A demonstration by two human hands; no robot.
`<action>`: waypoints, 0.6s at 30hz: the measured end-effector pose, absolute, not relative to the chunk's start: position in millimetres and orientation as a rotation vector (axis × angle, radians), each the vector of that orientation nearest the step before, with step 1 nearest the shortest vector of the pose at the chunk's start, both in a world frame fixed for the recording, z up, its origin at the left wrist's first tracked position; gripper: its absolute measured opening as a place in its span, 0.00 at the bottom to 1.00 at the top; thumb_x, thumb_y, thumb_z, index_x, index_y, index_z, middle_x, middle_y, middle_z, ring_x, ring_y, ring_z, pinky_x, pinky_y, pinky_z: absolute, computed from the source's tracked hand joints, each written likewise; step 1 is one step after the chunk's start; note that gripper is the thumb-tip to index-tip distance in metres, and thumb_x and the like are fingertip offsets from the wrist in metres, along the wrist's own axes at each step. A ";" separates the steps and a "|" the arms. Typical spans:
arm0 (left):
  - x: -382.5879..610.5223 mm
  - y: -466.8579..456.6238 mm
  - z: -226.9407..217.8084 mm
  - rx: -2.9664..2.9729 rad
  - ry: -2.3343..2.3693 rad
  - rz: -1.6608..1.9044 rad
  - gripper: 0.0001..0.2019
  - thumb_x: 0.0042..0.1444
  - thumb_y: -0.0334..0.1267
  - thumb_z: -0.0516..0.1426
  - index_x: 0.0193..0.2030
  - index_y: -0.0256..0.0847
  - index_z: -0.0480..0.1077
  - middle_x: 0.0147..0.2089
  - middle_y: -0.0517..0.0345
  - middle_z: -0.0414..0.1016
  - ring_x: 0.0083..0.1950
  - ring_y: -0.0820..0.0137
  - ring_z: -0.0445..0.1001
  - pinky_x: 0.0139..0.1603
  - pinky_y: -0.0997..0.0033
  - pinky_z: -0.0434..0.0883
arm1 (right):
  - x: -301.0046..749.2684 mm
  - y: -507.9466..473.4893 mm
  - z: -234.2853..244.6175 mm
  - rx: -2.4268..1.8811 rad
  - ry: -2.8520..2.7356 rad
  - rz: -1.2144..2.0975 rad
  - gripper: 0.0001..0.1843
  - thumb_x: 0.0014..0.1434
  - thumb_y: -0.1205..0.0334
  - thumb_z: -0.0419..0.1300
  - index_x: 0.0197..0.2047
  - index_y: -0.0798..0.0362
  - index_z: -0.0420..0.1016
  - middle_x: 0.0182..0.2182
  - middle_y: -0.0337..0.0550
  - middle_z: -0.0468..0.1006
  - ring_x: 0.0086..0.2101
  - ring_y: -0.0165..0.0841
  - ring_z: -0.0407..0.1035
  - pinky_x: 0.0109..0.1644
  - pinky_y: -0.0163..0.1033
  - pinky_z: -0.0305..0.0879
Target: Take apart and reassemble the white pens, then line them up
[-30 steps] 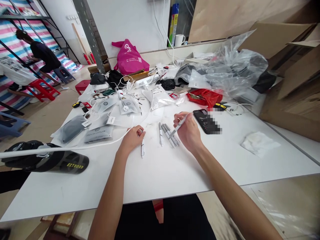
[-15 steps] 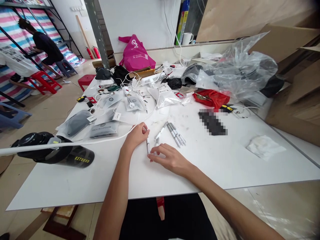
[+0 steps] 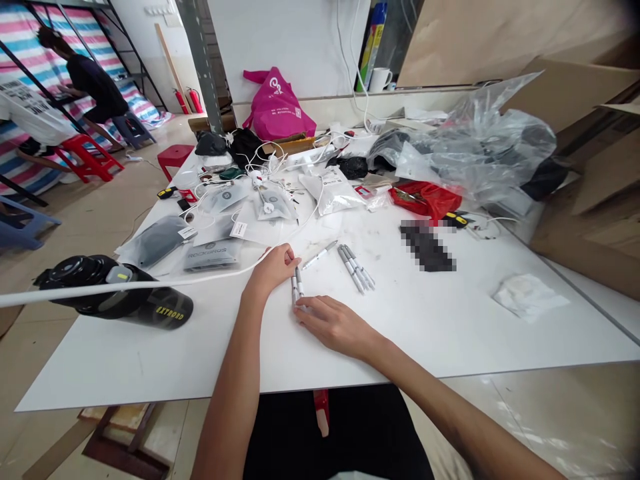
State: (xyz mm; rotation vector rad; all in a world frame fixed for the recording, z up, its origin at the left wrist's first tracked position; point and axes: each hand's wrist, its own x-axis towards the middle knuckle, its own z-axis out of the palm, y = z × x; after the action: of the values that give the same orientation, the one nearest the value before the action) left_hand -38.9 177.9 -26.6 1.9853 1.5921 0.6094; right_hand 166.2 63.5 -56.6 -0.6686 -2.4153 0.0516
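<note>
Two white-and-grey pens [image 3: 297,285] lie side by side on the white table [image 3: 430,333], pointing away from me. My left hand [image 3: 273,272] is closed on their far ends with fingertips and thumb. At their near ends is my right hand [image 3: 337,325], its fingers closed round the tips and partly hiding them. A single pen [image 3: 320,255] lies slanted just beyond, apart from both hands. To the right, a group of several similar pens [image 3: 356,269] rests in a loose row, touched by neither hand.
A black bottle [image 3: 165,310] lies on the left, with a white cable [image 3: 215,279] passing over it. Packaged pouches [image 3: 213,255], a red bag [image 3: 425,199] and clear plastic [image 3: 465,147] crowd the back. A crumpled tissue [image 3: 530,295] lies right. Two people sit far left.
A second pen, earlier slanted by my right fingers, now lies alongside the first between my hands. The single pen beyond appears turned flatter. My left hand stays on the far ends.
</note>
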 end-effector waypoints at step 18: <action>-43.6 141.6 -6.7 1.961 1.728 0.528 0.15 0.68 0.50 0.59 0.55 0.45 0.76 0.42 0.53 0.82 0.43 0.60 0.78 0.41 0.64 0.69 | 180.4 65.4 -38.3 -0.713 -2.446 0.096 0.19 0.75 0.57 0.60 0.65 0.54 0.75 0.65 0.57 0.78 0.56 0.45 0.78 0.58 0.52 0.78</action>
State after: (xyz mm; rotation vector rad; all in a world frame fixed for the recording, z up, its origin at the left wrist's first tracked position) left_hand -43.6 141.6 -6.7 1.9612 1.7279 0.5284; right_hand 180.4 65.4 -38.3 -0.7133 -2.4463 0.0958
